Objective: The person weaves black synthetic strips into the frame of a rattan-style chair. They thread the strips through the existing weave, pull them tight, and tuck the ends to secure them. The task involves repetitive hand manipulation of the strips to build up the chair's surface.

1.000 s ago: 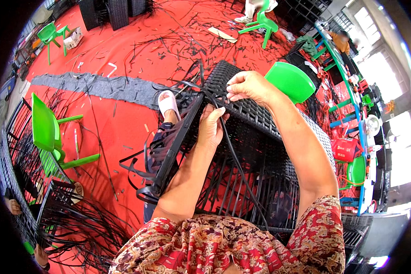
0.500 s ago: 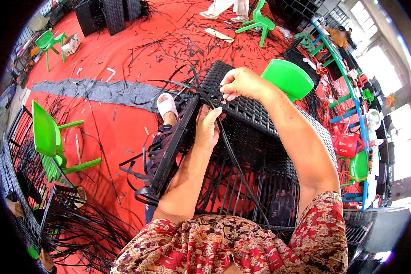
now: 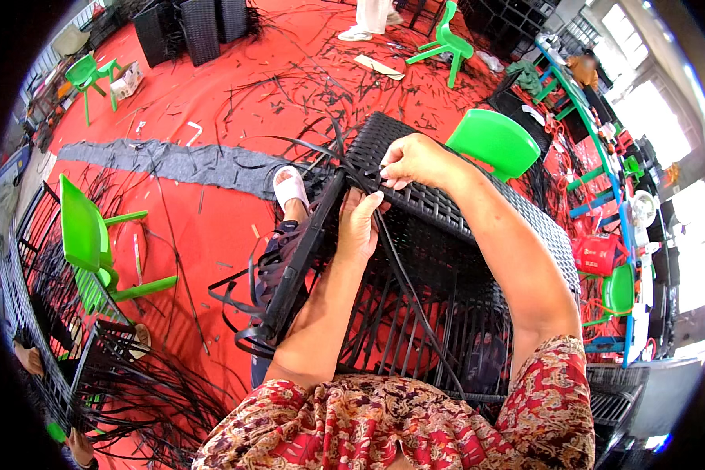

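A black woven furniture frame (image 3: 525, 223) with a bare corner rail (image 3: 294, 270) lies in front of me. My left hand (image 3: 358, 227) reaches up from below at its upper corner, thumb on top, closed on a flat black weaving strip (image 3: 406, 286). The strip's long tail hangs down across the open side toward my lap. Just above the left thumb, my right hand (image 3: 417, 160) is pinched at the edge of the weave, on what looks like a short piece of the same strip. The fingertips hide most of it. Loose strip ends (image 3: 247, 301) curl out beside the rail.
A green chair (image 3: 497, 142) stands beyond the frame, another green chair (image 3: 82, 227) at left. A co-worker's hands (image 3: 78, 446) are at another woven frame (image 3: 35, 313), lower left. Scraps lie on the red floor (image 3: 172, 258), crossed by a grey cloth strip (image 3: 188, 164). A long workbench (image 3: 595, 141) runs along the right.
My right hand's fingertips have come down slightly, closer to my left thumb. The left hand keeps its hold. The whole view has shifted a little, and a walking person's legs have moved in the background.
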`<state>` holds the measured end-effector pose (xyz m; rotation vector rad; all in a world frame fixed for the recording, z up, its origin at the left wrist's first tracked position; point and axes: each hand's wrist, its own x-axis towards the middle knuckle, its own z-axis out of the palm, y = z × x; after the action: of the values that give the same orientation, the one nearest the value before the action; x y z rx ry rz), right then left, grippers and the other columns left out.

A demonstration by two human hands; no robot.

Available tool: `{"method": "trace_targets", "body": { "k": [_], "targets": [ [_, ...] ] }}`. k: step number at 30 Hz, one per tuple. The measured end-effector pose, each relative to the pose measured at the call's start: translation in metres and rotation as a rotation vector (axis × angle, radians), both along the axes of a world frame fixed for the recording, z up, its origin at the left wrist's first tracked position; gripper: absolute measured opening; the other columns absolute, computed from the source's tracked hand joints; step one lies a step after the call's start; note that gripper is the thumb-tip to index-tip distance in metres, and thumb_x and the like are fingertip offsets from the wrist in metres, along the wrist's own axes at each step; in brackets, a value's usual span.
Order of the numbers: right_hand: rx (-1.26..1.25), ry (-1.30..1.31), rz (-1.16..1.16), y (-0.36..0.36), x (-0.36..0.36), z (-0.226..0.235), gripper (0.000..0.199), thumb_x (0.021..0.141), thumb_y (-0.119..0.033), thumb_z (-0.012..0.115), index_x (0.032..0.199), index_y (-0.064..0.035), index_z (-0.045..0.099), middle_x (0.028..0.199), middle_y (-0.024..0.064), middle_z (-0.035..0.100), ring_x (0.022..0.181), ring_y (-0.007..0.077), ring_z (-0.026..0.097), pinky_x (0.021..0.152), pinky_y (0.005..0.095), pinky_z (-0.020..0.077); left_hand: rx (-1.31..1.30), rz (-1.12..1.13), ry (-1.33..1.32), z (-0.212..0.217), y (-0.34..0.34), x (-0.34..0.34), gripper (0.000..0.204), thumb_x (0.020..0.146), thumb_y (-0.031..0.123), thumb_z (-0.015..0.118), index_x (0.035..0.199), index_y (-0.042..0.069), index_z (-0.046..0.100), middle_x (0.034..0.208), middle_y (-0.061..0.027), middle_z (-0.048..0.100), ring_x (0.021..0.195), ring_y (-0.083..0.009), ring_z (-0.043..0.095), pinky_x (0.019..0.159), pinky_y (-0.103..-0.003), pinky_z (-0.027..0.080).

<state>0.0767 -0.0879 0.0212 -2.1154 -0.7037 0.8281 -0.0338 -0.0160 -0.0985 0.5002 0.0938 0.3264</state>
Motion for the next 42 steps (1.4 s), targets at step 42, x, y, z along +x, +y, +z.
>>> {"method": "trace_targets", "body": {
  "k": [42],
  "targets": [
    [-0.406,-0.496,0.217,-0.067,-0.006,0.004,0.011,0.067,-0.013,0.061,0.075,-0.0066,0.063,0.073,0.0154,0.063,0.070,0.0292,0.062,0.063,0.0376,0.0477,-0.119,-0.196,0.072,-0.002,-0.018,0.001,0.025,0.075,0.007,0.057,0.100,0.011,0.056,0.091,-0.0025,0.060,0.083,-0.0180,0.058,0.079,-0.036,0.049]
  ]
}}
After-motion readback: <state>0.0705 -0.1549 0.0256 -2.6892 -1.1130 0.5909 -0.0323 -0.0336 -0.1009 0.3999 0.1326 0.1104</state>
